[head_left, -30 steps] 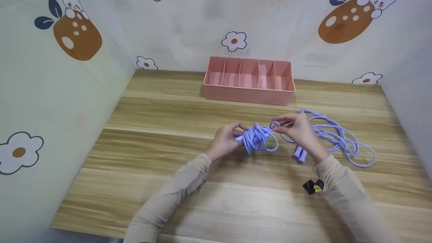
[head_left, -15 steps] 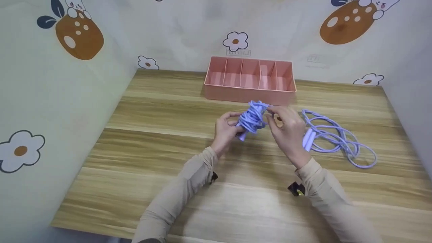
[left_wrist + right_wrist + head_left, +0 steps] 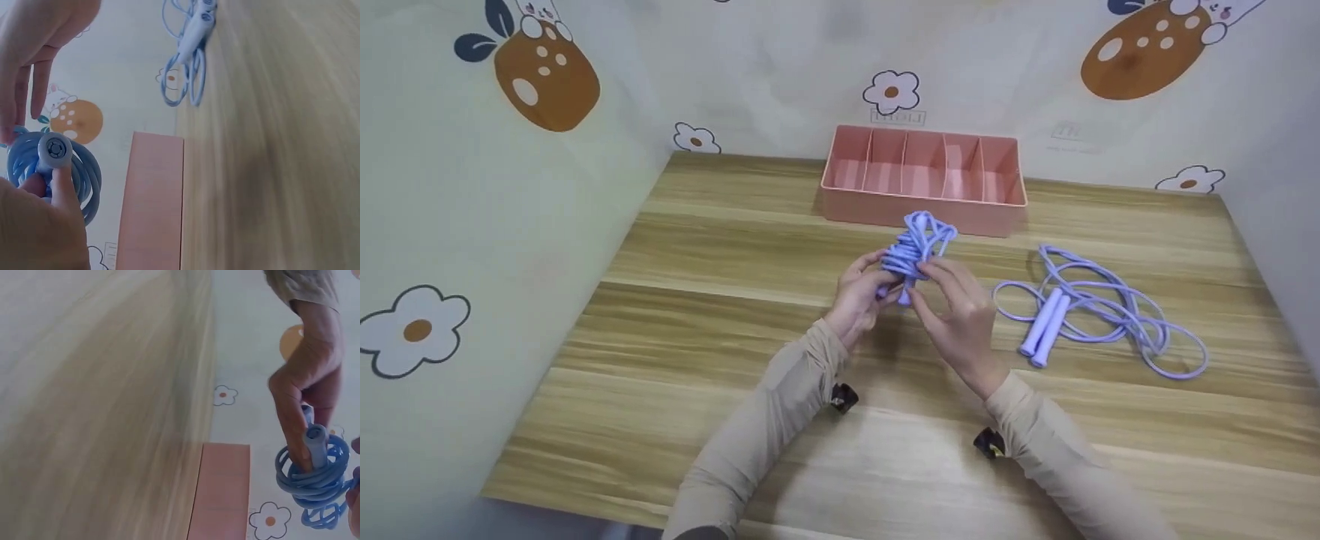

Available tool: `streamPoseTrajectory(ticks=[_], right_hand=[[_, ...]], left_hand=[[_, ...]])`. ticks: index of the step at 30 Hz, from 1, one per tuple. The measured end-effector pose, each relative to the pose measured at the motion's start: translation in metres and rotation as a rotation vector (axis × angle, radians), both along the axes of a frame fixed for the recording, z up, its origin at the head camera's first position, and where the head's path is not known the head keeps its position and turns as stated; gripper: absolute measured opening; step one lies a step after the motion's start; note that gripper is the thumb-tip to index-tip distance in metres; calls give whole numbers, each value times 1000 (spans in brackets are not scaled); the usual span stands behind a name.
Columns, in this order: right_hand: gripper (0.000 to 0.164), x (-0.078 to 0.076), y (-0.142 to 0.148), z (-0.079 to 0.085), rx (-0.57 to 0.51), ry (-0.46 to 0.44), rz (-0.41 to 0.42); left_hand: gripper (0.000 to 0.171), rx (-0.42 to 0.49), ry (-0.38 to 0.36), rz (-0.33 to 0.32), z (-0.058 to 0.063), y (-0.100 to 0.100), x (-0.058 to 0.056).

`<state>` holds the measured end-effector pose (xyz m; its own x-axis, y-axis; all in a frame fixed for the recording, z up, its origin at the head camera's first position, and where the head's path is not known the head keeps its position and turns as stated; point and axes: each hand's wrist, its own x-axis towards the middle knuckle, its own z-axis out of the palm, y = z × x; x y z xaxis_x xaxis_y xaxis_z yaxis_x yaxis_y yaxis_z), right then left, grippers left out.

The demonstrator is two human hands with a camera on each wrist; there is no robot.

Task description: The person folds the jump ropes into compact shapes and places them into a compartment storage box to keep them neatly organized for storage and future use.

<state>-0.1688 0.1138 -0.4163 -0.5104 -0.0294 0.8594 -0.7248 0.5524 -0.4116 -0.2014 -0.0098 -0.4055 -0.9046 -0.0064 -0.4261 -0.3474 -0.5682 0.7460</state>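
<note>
As the coiled rope sits between the hands, the left grips and the right pinches it.

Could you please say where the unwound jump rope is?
In the head view, the unwound jump rope lies on the table, right of the right hand and below-right of the pink box.

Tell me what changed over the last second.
The coil moved toward the box and turned: its handle end, pointing left before, now points toward the person. The right hand moved left, fingers still on its rope. The left hand still grips the coil; the loose rope and box stayed put.
</note>
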Motion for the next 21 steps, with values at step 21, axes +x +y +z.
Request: streamPoseTrajectory(ticks=[21], right_hand=[[16, -2, -4, -11, 77, -7, -23]], left_hand=[[34, -40, 128, -87, 10, -1, 3]])
